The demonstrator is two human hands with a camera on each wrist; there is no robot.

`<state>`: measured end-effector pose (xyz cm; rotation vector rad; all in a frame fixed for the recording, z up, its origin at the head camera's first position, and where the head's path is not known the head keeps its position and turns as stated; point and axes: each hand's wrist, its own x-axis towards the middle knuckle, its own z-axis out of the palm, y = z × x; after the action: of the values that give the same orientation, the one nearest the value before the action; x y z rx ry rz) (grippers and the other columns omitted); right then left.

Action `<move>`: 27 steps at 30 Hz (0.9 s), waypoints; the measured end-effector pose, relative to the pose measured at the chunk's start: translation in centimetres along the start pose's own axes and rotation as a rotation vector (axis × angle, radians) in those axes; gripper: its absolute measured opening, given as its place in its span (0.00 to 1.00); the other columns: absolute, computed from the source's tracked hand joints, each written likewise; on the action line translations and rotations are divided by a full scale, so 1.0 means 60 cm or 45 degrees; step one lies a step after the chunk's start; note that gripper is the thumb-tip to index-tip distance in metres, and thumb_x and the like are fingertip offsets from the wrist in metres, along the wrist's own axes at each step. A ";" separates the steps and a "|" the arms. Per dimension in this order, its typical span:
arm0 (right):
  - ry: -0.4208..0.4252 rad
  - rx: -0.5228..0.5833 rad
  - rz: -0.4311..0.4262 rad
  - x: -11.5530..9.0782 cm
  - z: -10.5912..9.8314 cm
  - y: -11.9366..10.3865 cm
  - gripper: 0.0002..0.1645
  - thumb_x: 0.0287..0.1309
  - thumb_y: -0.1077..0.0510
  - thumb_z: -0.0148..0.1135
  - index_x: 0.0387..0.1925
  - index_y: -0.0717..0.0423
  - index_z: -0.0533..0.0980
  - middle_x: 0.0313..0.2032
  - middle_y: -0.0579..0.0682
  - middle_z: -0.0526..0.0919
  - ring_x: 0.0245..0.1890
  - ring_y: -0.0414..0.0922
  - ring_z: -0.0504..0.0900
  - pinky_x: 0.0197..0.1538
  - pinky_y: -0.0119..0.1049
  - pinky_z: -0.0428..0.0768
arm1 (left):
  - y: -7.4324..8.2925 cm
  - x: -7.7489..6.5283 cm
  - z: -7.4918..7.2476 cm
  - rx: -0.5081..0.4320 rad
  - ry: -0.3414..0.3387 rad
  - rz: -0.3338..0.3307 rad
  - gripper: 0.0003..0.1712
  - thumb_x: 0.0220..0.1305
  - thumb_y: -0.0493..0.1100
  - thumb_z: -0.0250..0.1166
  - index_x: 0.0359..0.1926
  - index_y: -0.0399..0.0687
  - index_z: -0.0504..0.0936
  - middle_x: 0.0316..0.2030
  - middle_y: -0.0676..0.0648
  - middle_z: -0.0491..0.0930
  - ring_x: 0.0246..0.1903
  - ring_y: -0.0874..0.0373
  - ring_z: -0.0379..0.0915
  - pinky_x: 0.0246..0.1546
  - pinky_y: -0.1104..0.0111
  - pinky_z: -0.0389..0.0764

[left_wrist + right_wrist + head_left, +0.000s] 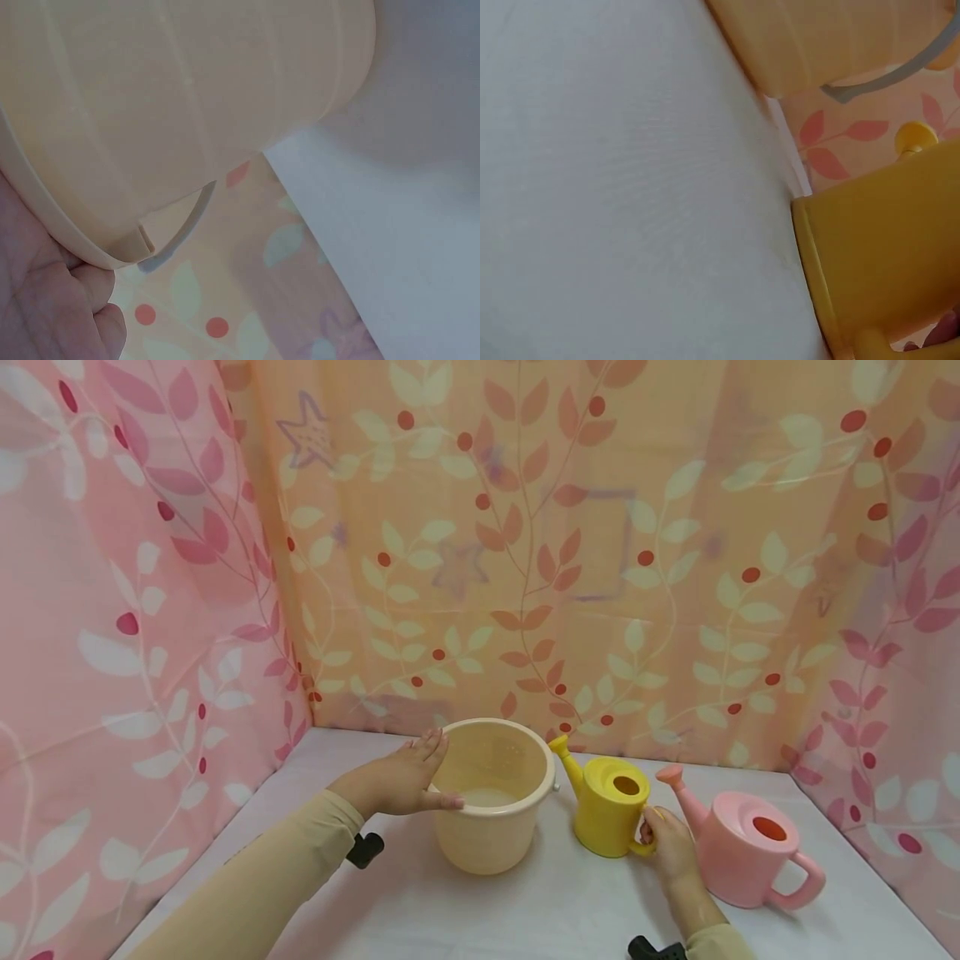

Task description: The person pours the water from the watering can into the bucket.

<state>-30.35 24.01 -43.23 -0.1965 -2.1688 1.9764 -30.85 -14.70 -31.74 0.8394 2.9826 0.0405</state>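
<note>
A smooth cream plastic bucket [493, 793] stands mid-table, a little water inside. The left hand [405, 777] clasps its left rim, thumb over the near edge. Just right, the right hand [667, 843] curls round the glossy yellow watering can [609, 802] handle. A pink watering can [746, 847] sits farther right on the white table [525, 910].

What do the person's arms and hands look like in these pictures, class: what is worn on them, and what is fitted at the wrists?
Both hands are bare, without gloves or rings that show. The left hand comes out of a long beige sleeve; a small black clip-like mount sits under that wrist. The right hand has a matching beige cuff at the frame's bottom edge, with a similar black fitting beside it.
</note>
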 end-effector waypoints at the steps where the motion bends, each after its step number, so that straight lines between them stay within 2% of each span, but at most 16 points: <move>1: -0.006 -0.064 -0.008 0.000 -0.002 0.000 0.25 0.67 0.50 0.45 0.18 0.60 0.66 0.19 0.46 0.66 0.27 0.41 0.66 0.34 0.33 0.67 | 0.000 0.000 0.000 0.000 -0.001 0.000 0.64 0.49 0.81 0.42 0.69 0.34 0.43 0.70 0.36 0.38 0.69 0.47 0.30 0.66 0.54 0.42; 4: -0.015 -0.271 -0.059 0.001 -0.009 -0.002 0.24 0.66 0.47 0.47 0.25 0.65 0.68 0.22 0.47 0.69 0.29 0.40 0.68 0.35 0.31 0.68 | 0.000 -0.001 -0.001 -0.004 -0.005 -0.002 0.64 0.49 0.81 0.41 0.69 0.34 0.42 0.70 0.36 0.38 0.69 0.47 0.30 0.66 0.54 0.42; 8: 0.011 -0.471 -0.127 -0.002 -0.014 -0.014 0.19 0.66 0.50 0.49 0.38 0.66 0.68 0.30 0.51 0.71 0.33 0.42 0.68 0.36 0.28 0.68 | 0.000 -0.002 -0.001 -0.003 -0.013 -0.004 0.64 0.49 0.81 0.41 0.70 0.34 0.42 0.70 0.37 0.37 0.69 0.48 0.29 0.67 0.54 0.42; 12: 0.017 -0.536 -0.184 -0.015 -0.016 -0.038 0.21 0.65 0.52 0.49 0.50 0.65 0.64 0.43 0.57 0.70 0.40 0.45 0.68 0.38 0.23 0.67 | 0.000 -0.002 -0.001 0.000 -0.006 0.004 0.64 0.49 0.81 0.41 0.69 0.34 0.42 0.70 0.37 0.37 0.69 0.47 0.30 0.66 0.54 0.42; 16: 0.015 -0.545 -0.350 -0.030 -0.020 -0.067 0.24 0.64 0.55 0.52 0.55 0.66 0.63 0.49 0.60 0.70 0.45 0.49 0.70 0.41 0.16 0.67 | 0.001 -0.005 0.001 0.006 0.008 0.011 0.64 0.50 0.80 0.42 0.69 0.33 0.42 0.70 0.36 0.39 0.69 0.46 0.32 0.66 0.53 0.43; 18: 0.025 -0.575 -0.428 -0.038 -0.027 -0.084 0.25 0.64 0.53 0.52 0.56 0.65 0.64 0.50 0.59 0.70 0.47 0.50 0.70 0.43 0.14 0.66 | 0.001 -0.007 0.003 0.002 0.008 0.010 0.64 0.50 0.80 0.42 0.69 0.33 0.43 0.69 0.36 0.39 0.69 0.46 0.31 0.66 0.54 0.43; 19: 0.033 -0.593 -0.457 -0.042 -0.033 -0.094 0.26 0.64 0.51 0.52 0.57 0.64 0.64 0.50 0.58 0.71 0.49 0.50 0.70 0.45 0.16 0.67 | 0.001 -0.008 0.003 -0.003 0.010 0.011 0.63 0.50 0.80 0.42 0.69 0.33 0.43 0.69 0.36 0.39 0.69 0.46 0.32 0.66 0.54 0.43; 22: 0.067 -0.653 -0.527 -0.053 -0.060 -0.121 0.29 0.64 0.47 0.50 0.59 0.62 0.64 0.52 0.58 0.71 0.51 0.49 0.67 0.47 0.14 0.64 | 0.002 -0.009 0.003 -0.013 0.014 0.017 0.63 0.50 0.80 0.43 0.69 0.33 0.43 0.70 0.36 0.40 0.69 0.46 0.32 0.66 0.54 0.43; 25: 0.121 -0.714 -0.592 -0.058 -0.099 -0.139 0.29 0.65 0.48 0.49 0.60 0.61 0.64 0.53 0.59 0.71 0.50 0.39 0.66 0.46 0.09 0.60 | 0.003 -0.009 0.000 -0.024 0.021 0.024 0.63 0.51 0.79 0.43 0.69 0.33 0.44 0.69 0.36 0.40 0.69 0.46 0.32 0.66 0.53 0.43; 26: 0.143 -0.730 -0.612 -0.058 -0.113 -0.141 0.28 0.65 0.49 0.49 0.60 0.61 0.64 0.53 0.60 0.70 0.49 0.38 0.66 0.43 0.06 0.57 | 0.003 -0.008 -0.001 -0.022 0.021 0.024 0.63 0.51 0.79 0.44 0.69 0.33 0.44 0.70 0.36 0.40 0.69 0.46 0.32 0.66 0.54 0.43; 27: 0.157 -0.736 -0.613 -0.058 -0.127 -0.142 0.28 0.65 0.50 0.49 0.61 0.61 0.63 0.53 0.62 0.69 0.50 0.39 0.66 0.42 0.06 0.59 | 0.004 -0.008 -0.002 -0.022 0.020 0.023 0.63 0.51 0.79 0.44 0.69 0.33 0.43 0.70 0.36 0.39 0.69 0.46 0.32 0.66 0.54 0.43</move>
<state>-24.87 29.78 -34.30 0.1135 -2.3628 1.0380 -30.34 -14.77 -31.61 0.8685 2.9845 0.0732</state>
